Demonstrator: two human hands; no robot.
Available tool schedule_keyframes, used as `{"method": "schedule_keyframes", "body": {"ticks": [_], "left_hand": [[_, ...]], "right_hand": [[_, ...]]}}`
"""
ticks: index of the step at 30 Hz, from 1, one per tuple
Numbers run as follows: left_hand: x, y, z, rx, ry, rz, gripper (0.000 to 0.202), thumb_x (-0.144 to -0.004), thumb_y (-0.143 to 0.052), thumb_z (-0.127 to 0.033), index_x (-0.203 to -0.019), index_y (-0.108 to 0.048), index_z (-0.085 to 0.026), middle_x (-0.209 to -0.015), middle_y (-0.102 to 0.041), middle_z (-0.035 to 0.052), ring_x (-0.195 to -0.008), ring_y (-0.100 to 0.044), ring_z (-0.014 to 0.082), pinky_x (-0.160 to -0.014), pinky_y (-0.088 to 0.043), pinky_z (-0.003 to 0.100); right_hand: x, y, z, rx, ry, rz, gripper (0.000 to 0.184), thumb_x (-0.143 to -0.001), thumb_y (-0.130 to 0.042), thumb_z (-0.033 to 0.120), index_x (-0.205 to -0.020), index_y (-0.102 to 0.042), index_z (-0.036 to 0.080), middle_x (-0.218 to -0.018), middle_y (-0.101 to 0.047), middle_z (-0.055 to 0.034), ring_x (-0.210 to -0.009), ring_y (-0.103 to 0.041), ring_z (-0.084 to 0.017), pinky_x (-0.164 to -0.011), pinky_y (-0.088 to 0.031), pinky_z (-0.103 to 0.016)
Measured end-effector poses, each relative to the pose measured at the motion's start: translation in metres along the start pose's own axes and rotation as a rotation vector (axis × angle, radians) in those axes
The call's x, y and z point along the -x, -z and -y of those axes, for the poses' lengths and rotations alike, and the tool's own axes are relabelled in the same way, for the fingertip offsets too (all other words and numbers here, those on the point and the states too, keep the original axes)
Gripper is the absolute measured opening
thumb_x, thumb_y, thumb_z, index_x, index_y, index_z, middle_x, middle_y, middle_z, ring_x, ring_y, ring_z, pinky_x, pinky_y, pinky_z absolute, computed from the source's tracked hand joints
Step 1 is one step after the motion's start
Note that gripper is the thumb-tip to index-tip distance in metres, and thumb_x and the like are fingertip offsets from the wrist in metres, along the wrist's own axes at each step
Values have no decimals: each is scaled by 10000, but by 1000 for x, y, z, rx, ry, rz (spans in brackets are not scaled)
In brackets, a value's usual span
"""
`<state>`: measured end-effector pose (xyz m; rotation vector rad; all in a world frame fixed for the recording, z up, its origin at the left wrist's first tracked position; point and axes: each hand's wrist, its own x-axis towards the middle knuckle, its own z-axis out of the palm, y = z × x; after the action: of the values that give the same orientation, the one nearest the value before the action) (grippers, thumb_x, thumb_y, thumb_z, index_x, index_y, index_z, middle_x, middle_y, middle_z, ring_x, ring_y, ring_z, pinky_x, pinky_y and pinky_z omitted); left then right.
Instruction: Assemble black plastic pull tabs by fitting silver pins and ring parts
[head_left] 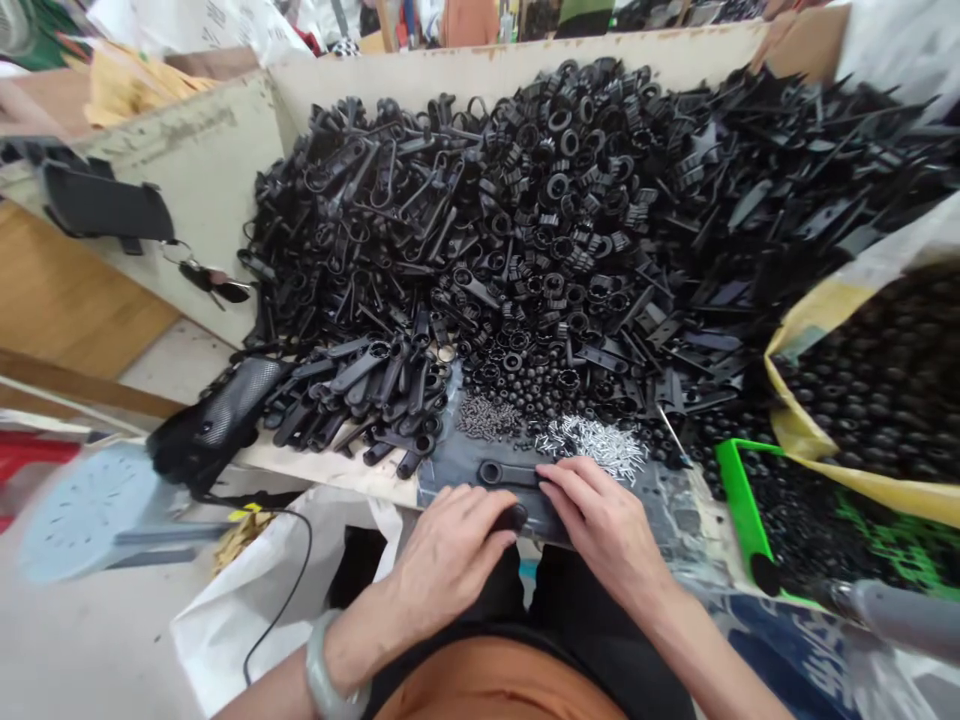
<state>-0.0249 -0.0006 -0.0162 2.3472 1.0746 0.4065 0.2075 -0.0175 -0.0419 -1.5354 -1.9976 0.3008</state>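
no text, label, brand or number is legible anywhere

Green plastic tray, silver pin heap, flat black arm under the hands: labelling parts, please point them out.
Green plastic tray point(733, 492), head view, left rim.
Silver pin heap point(600, 443), head view, middle.
Flat black arm point(504, 473), head view, ringed end.

Under our left hand point(450, 555) we cannot see the near end of the flat black arm point(510, 473); our right hand point(604, 530) covers its other side, so whether the fingers pinch it or only press is unclear. At 3 o'clock the yellow bag point(825, 310) runs off the edge, its beads too small to tell apart. At 4 o'clock a grey tool point(900, 615) is blurred and cut off. At 8 o'clock the pale stool point(82, 510) is smeared. The silver pins point(600, 440) at 12 o'clock are too fine to count.
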Motion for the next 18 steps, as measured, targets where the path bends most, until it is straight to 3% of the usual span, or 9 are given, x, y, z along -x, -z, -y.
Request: {"method": "schedule_keyframes", "body": {"ticks": [3,7,15,18], "left_hand": [[-13,-8,-5,-305,-214,9,330,-1019,-554,-225,-1348,-549,-200,-1032,-693,64,-892,-619,240,-814,-448,403],[-27,-14,-7,-424,-341,-17,389,-1024,-566,-231,-1398,-525,-132,-1080,-691,88,-959,-601,241,-848,-400,407],[-34,-18,5,-444,-324,13,471,-1037,-561,-283,-1479,-470,-147,-1138,-685,80,-1028,-589,235,-937,-345,426],[-31,-18,7,-441,-330,9,428,-1016,-572,-205,-1441,-524,-193,-1125,-686,75,-1036,-589,236,-935,-352,428]], "right_hand": [[-2,6,-5,-23,0,5,246,-1075,-460,250,-1126,-695,200,-1011,-712,-76,-874,-709,-184,-797,-592,-312],[4,14,-9,-64,-20,36,237,-1067,-467,238,-1108,-698,203,-982,-716,-68,-854,-715,-183,-774,-599,-308],[-15,10,-14,-73,-57,44,269,-1062,-452,224,-1075,-717,178,-972,-707,-82,-846,-717,-201,-785,-607,-337],[-15,14,-12,-95,-46,104,280,-1064,-439,225,-1080,-716,187,-954,-699,-78,-834,-710,-194,-766,-608,-328]]}}
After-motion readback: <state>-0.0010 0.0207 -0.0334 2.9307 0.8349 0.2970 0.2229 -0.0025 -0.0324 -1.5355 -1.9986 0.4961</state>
